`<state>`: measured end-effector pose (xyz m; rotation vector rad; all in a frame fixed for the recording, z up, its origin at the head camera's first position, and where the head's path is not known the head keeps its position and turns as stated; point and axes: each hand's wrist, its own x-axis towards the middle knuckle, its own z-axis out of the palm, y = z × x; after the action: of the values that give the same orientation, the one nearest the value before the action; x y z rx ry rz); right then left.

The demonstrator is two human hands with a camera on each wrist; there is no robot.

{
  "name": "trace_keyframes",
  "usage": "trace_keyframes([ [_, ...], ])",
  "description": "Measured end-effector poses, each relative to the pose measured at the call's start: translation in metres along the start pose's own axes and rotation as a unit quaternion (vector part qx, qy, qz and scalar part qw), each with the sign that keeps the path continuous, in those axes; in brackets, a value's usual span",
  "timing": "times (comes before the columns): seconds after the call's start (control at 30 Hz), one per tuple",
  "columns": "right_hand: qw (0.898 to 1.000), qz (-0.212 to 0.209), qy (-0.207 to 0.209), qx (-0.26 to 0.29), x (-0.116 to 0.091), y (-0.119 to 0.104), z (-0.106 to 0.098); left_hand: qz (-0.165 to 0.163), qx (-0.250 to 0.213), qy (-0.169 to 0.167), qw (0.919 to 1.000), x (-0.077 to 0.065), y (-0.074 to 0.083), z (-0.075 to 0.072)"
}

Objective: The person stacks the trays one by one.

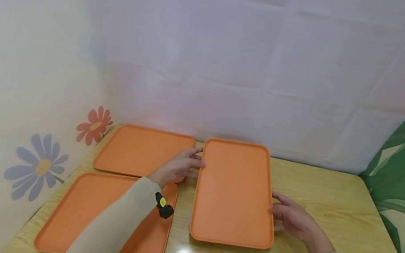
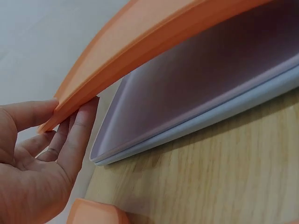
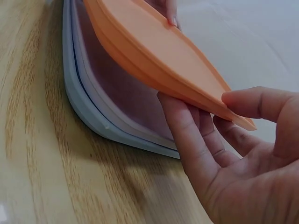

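Between my two hands an orange tray (image 1: 236, 191) is held raised and tilted over a small stack. My left hand (image 1: 178, 165) pinches its left edge, thumb on the rim and fingers beneath. On the opposite edge, my right hand (image 1: 294, 217) grips in the same way. Under the raised tray, the left wrist view shows a purple tray (image 2: 163, 107) lying on a pale blue tray (image 2: 187, 136). The right wrist view shows the same stack apart from the orange tray (image 3: 159, 51) above it. From the head, the stack is almost wholly hidden.
Two more orange trays lie flat on the left of the wooden table (image 1: 335, 204): a far one (image 1: 141, 149) and a near one (image 1: 87, 201), partly covered by my left forearm. A white cloth (image 1: 215, 56) hangs behind the table, with flower-patterned walls at both sides.
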<state>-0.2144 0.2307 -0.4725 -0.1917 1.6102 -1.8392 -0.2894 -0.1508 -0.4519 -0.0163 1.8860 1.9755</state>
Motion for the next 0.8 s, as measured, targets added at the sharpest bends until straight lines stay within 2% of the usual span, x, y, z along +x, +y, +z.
trace_keyframes([
  [0.37,1.000,-0.002,0.021,0.001,0.004,-0.003,-0.001,-0.001,0.018,-0.007,0.9998,0.010,0.004,0.000],
  [0.57,1.000,-0.002,0.031,-0.005,0.007,-0.003,-0.001,0.000,0.036,-0.007,0.9993,0.010,0.009,0.000],
  [0.8,0.999,0.002,0.035,0.005,0.010,-0.001,-0.002,-0.009,0.035,-0.004,0.9993,0.012,0.010,0.000],
])
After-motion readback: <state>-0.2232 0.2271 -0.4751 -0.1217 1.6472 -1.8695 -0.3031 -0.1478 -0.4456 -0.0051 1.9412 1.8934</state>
